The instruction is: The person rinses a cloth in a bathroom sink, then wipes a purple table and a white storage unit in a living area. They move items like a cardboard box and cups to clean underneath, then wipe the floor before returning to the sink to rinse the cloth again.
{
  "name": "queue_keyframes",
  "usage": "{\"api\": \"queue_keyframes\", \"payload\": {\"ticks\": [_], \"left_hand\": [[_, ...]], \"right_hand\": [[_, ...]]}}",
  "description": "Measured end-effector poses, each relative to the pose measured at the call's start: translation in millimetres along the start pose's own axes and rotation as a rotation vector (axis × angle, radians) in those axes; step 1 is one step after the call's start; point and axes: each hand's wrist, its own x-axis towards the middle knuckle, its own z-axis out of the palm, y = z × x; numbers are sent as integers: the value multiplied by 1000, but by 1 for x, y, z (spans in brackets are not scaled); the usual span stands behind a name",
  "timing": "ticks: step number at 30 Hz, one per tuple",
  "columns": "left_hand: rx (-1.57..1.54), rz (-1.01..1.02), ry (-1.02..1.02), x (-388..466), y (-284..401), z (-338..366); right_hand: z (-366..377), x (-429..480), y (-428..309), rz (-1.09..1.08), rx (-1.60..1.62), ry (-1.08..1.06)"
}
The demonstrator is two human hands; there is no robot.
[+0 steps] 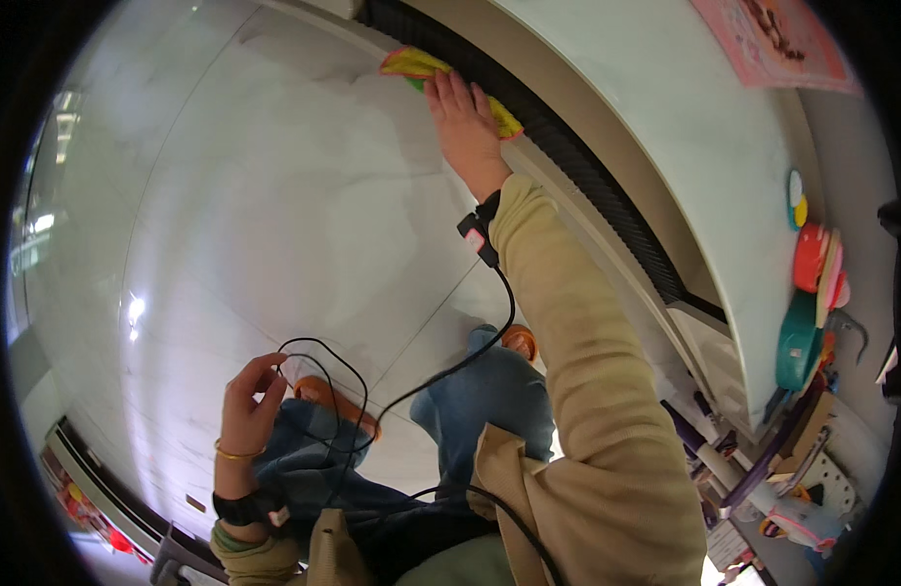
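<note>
My right hand [461,121] lies palm down on a yellow and green cleaning cloth [507,121] with a pink edge. Its fingers press the cloth against the pale lower ledge [560,183] of a low cabinet, alongside a black ribbed panel [567,146]. Over the floor on the left, my left hand [252,403] pinches a loop of thin black cable [322,341] between thumb and fingers. A thicker stretch of black cable runs from a black wrist device [482,233] on my right arm across to that loop. Another black strap [249,507] circles my left wrist.
Glossy marble-look tiles [274,205] cover the floor, where I stand in orange slippers [326,399]. On the cabinet's white top [685,124] are a teal container [798,340] and a red box [809,256]. Assorted items [787,469] crowd its right end. A dark-framed unit [102,491] is at lower left.
</note>
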Motion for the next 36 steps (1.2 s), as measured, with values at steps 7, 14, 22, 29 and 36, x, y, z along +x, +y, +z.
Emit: {"api": "queue_keyframes", "payload": {"ticks": [7,14,22,29,36], "left_hand": [[221,210,-124,32,39,18],[309,339,-386,29,63,41],[423,422,-586,22,50,44],[480,400,-569,25,48,44],[308,282,-590,40,47,53]], "right_hand": [[6,-86,37,0,-59,64],[-34,-184,107,-207,-212,-185],[-37,-242,124,-142,-232,-238],[-28,-279,142,120,64,-296],[-38,-278,130,638,898,21]]}}
